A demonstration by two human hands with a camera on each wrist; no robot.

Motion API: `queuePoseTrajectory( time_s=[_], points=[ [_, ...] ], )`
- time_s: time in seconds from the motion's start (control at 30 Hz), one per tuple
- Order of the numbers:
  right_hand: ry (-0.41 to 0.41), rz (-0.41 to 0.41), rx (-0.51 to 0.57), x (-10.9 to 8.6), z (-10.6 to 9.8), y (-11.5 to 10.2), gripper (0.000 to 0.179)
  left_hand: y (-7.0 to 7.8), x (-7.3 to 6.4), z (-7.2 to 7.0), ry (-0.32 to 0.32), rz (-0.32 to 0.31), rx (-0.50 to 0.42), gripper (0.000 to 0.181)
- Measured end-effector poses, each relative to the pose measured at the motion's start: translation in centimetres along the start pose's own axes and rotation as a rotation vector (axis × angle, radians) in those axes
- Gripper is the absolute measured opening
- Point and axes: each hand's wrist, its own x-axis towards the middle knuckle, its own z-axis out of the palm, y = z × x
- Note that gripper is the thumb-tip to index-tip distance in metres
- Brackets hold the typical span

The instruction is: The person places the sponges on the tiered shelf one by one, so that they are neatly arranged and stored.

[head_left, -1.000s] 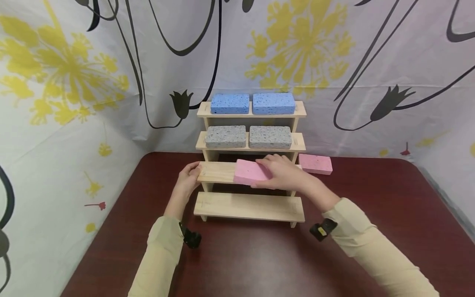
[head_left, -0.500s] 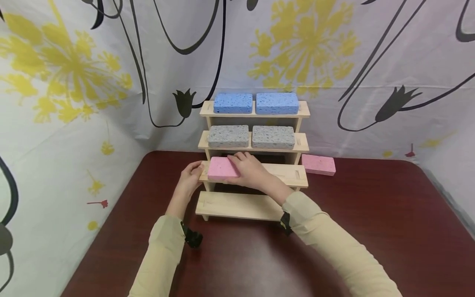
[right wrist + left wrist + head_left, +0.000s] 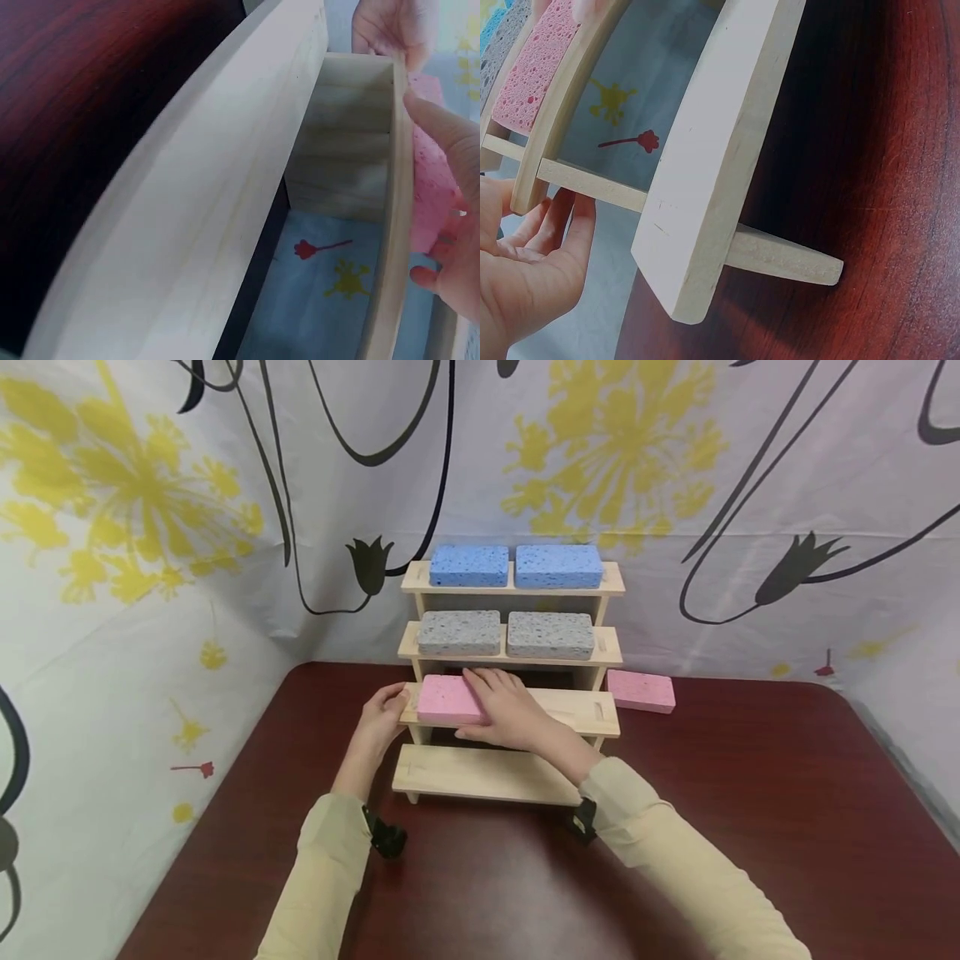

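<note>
while the right hand (image 3: 504, 706) lies over the pink sponge (image 3: 444, 700), fingers fairly straight on its top and thumb down at the front edge, the sponge sits at the left end of the third step of the wooden tiered shelf (image 3: 573, 712), under the grey sponges (image 3: 459, 632). the left hand (image 3: 384, 712) rests against that step's left end, fingers loosely bent against the wood; from the left wrist view they look relaxed rather than clamped.

what could go wrong, as i see it: the sponge is close to the step's left edge, so a push further that way could tip it off the end, unless the left hand there blocks it. a hard press might also rock the light shelf on the dark red table (image 3: 750, 827), and the blue sponges (image 3: 468, 565) on top could shuffle.

for room, the right half of that step is bare, and the bottom step (image 3: 465, 772) is bare too. the step above hangs close over the back of the sponge, so lifting is tight there. a second pink sponge (image 3: 640, 690) lies on the table just right of the shelf, with open table in front.
</note>
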Motion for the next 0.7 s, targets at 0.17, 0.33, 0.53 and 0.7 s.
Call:
queuePoseTrajectory(
  time_s=[0.17,0.33,0.53,0.7],
  points=[
    [0.084,-0.008,0.034,-2.2,-1.1,1.2,0.083,-0.1,-0.1,-0.2,0.001,-0.002,-0.007,0.045],
    [0.227,-0.04,0.084,-5.2,-2.4,3.8,0.067,0.1,-0.3,-0.1,0.001,0.008,-0.003,0.044],
    [0.5,-0.068,0.172,-9.4,-3.0,9.0,0.044,0.2,-0.4,0.2,-0.007,-0.006,-0.004,0.044],
    [0.564,0.158,0.179,-11.8,-2.3,13.7,0.03,0.2,-0.3,0.1,-0.003,0.007,0.007,0.044]
  ],
)
